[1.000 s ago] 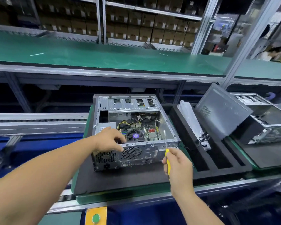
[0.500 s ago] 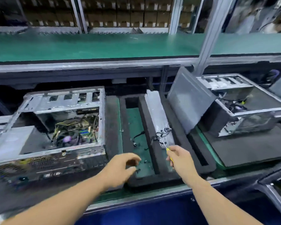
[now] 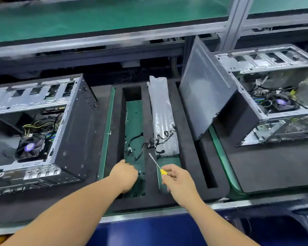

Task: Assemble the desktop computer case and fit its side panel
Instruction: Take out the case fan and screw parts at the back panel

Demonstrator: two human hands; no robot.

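At lower centre, the left hand [image 3: 125, 174] curled into the black foam tray [image 3: 187, 142] — whether its grip held anything could not be told; the right hand [image 3: 176, 180] gripped the yellow-handled screwdriver [image 3: 157, 166], whose tip might snag the black cables [image 3: 140, 148].

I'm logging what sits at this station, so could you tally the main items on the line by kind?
Open computer cases: 2, one at left, one at right
Loose side panel: 1, leaning beside the right case
Foam tray: 1
Plastic-wrapped bundle: 1
Screwdriver: 1, in the right hand
Total: 6
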